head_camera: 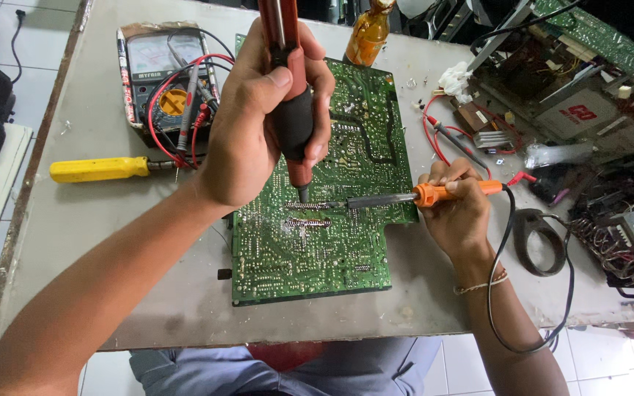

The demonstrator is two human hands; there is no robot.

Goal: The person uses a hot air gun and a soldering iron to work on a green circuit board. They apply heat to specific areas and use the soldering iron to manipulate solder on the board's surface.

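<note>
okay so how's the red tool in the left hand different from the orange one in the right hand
The red desoldering pump stands nearly upright in the left hand; the orange-handled soldering iron lies almost flat in the right hand. The pump is thick with a black grip; the iron is slim and trails a black cord. Both tips meet at one spot on the green circuit board.

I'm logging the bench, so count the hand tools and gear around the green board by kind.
Desoldering pump, in left hand: 1
Soldering iron, in right hand: 1
Yellow-handled screwdriver: 1
Multimeter: 1
Green circuit board: 1
Amber bottle: 1
Total: 6
</note>
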